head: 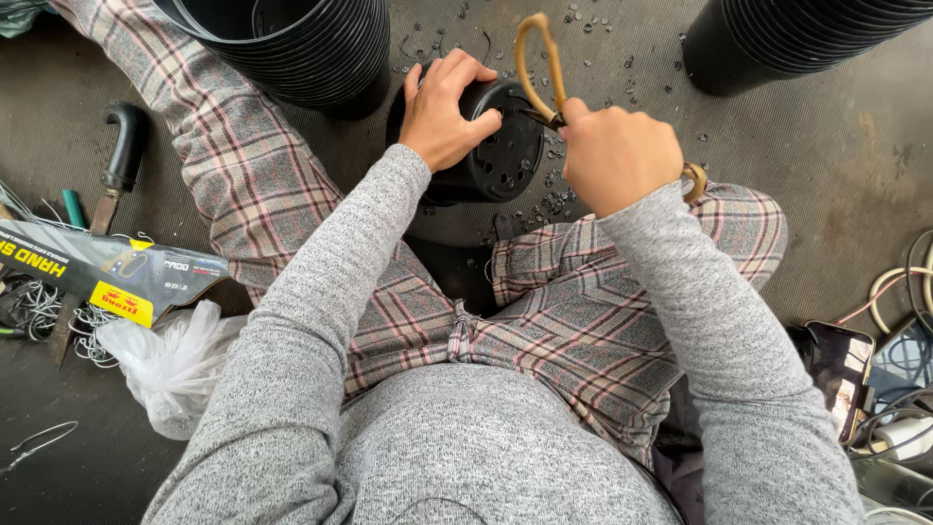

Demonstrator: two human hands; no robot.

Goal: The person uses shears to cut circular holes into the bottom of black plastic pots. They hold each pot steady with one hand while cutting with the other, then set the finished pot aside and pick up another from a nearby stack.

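Two grey knit sleeves reach forward from the bottom of the view, over crossed legs in plaid trousers on a dark ribbed floor mat.

Near left: white plastic bag, crumpled, beside a printed cardboard package; tangled wire partly under the package. Near right: phone, dark screen up, next to coiled cables.

Right hand: closed in a fist around a tool with tan looped handles; one loop stands above the fist, the other end shows below the wrist. Tool tip touches the pot's bottom.

Left hand: fingers curled over a small black pot, gripping it from above. Pot lies on its side between the knees, its perforated bottom facing the camera.

Small black chips scattered on the mat around the pot.

Mid left: black-handled tool lying flat on the mat.

Far: two stacks of black pots, one upper left just behind the held pot, one upper right, well apart.
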